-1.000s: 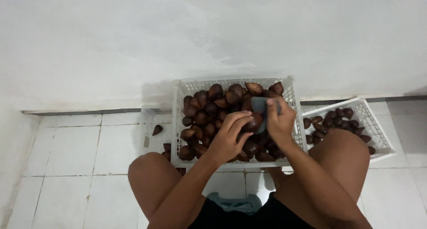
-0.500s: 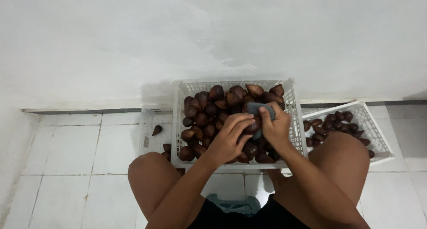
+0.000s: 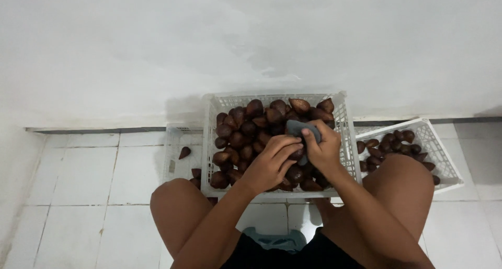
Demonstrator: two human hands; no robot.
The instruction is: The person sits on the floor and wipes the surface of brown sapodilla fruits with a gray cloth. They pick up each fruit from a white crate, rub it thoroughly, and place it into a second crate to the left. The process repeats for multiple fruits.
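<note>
Left hand (image 3: 272, 162) cups a fruit (image 3: 297, 154) over the crate (image 3: 342, 143), fingers curled round it; right hand (image 3: 321, 146) presses a grey cloth (image 3: 299, 128) on top. Fruit looks firm, scaly, probably light, so grip its sides.

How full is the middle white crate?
Full: the middle white crate is heaped with dark brown scaly fruit up to its rim, under the left hand and right hand.

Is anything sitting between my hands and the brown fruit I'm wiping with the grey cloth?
Nothing visible does. The left hand grips the brown fruit directly, and the right hand presses the grey cloth against it, above the full white crate.
</note>
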